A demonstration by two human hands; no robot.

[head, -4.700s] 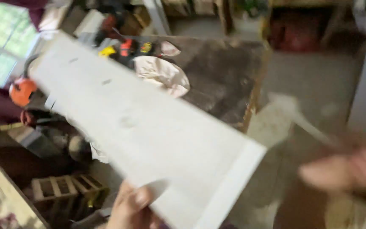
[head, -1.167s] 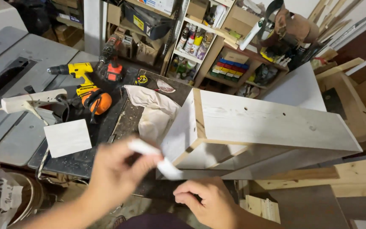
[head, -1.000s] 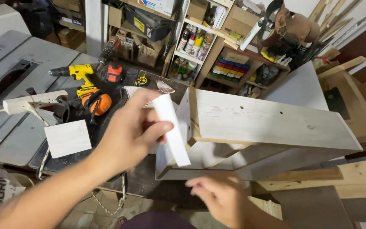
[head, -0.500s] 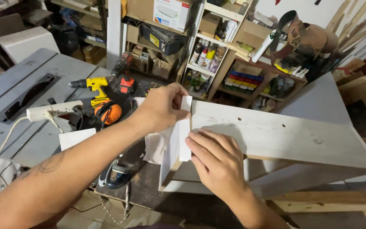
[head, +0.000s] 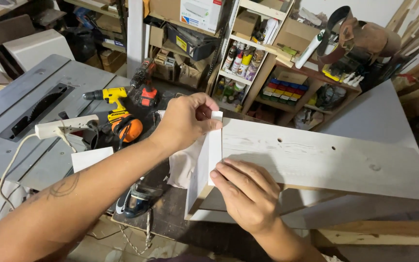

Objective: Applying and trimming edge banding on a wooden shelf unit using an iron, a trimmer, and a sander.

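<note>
While the left hand (head: pixel 186 118) is pinching the top of a small whitewashed end panel (head: pixel 205 160) w/ closed fingers, the right hand (head: pixel 246 191) is lying flat & open on its lower edge, pressing it against the end of a long whitewashed board assembly (head: pixel 326 162). Both pieces are sitting on the dark surface (head: pixel 170 213), just right of a white cloth (head: pixel 183 162). A yellow drill (head: pixel 112 99) is lying nearby, left.

Bright, even, sharp; slight wide-angle distortion.
</note>
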